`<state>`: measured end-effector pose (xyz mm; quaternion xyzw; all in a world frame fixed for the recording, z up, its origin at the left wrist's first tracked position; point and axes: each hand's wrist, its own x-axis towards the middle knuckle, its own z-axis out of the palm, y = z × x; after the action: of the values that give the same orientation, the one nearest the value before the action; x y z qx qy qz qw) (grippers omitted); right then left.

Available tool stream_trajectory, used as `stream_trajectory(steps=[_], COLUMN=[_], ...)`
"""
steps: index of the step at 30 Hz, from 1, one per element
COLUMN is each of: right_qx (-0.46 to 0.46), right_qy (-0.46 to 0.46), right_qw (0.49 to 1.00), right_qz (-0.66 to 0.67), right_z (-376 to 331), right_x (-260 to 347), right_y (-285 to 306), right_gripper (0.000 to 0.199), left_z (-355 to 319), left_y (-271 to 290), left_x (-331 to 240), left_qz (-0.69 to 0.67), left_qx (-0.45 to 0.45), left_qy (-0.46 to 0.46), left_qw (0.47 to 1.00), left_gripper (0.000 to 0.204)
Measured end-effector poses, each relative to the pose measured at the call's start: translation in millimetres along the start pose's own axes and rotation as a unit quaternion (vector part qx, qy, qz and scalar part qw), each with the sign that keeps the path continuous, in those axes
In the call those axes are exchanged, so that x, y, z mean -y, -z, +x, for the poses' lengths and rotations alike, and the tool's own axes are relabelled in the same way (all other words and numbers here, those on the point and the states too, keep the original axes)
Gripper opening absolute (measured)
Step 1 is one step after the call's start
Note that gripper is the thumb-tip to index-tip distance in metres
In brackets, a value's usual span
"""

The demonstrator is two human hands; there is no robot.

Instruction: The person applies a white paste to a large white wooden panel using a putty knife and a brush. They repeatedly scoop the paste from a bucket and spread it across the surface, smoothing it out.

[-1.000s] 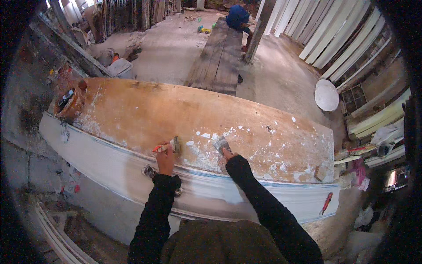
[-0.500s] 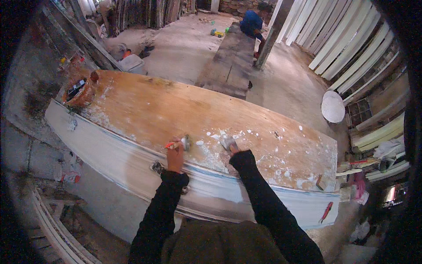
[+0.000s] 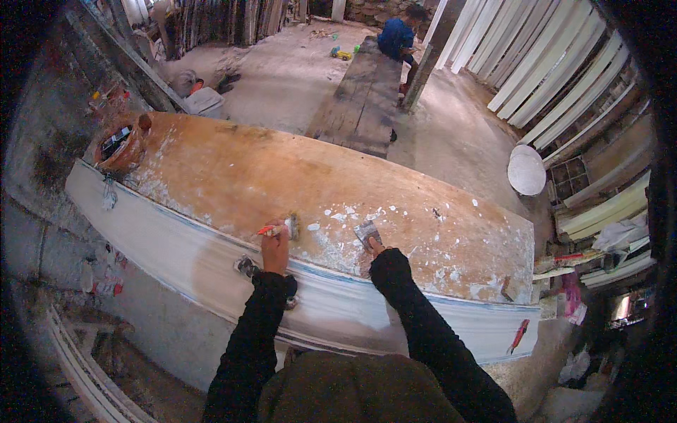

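Observation:
A wooden board [image 3: 204,158] spotted with white filler lies in front of me, with a long white moulded piece [image 3: 338,299] along its near edge. My left hand [image 3: 275,250] is closed around a scraper [image 3: 292,225] with an orange-red handle; its pale, smeared head points right, just over the board. In my right hand [image 3: 376,249] is a putty knife [image 3: 367,231], its broad grey blade angled up and away from me beside white smears. Whether either blade touches the board I cannot tell. A dark metal tool [image 3: 247,266] lies on the moulded piece beside my left wrist.
A brown tub [image 3: 118,149] with dark items stands at the board's far left end. A red-handled tool [image 3: 519,335] lies at the right on the moulded piece. Beyond, a person [image 3: 398,39] sits on a plank bench [image 3: 360,99]. White strips [image 3: 529,56] lean along the right side.
My right hand has turned the putty knife so more of its blade shows. My left hand keeps its hold on the scraper. The whole view has shifted slightly.

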<state>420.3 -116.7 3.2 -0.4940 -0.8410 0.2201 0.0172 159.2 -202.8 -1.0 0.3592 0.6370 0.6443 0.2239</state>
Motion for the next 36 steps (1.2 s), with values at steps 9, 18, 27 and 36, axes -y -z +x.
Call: stream_trajectory(steps=[9, 18, 27, 36], right_qx=[-0.037, -0.013, -0.007, -0.006], right_qy=[-0.027, -0.029, -0.016, -0.004], right_qw=[0.998, 0.999, 0.998, 0.998], right_qz=[-0.042, -0.044, -0.053, -0.058], right_z=[-2.1, 9.8, 22.4, 29.2], right_x=[-7.0, -14.3, 3.2, 22.7], right_y=[-3.5, 6.2, 6.4, 11.4], right_gripper=[0.041, 0.041, 0.041, 0.040], left_z=[2.0, 3.1, 3.2, 0.1], left_y=[-3.3, -3.5, -3.0, -1.5], left_x=[-14.5, -16.1, -5.7, -4.8], left_qz=[0.047, 0.100, 0.045, 0.013], left_qx=[-0.003, -0.002, 0.004, -0.008], left_qy=[0.010, -0.010, 0.040, 0.037], left_qw=[0.999, 0.995, 0.998, 0.999], left_gripper=[0.016, 0.014, 0.014, 0.012])
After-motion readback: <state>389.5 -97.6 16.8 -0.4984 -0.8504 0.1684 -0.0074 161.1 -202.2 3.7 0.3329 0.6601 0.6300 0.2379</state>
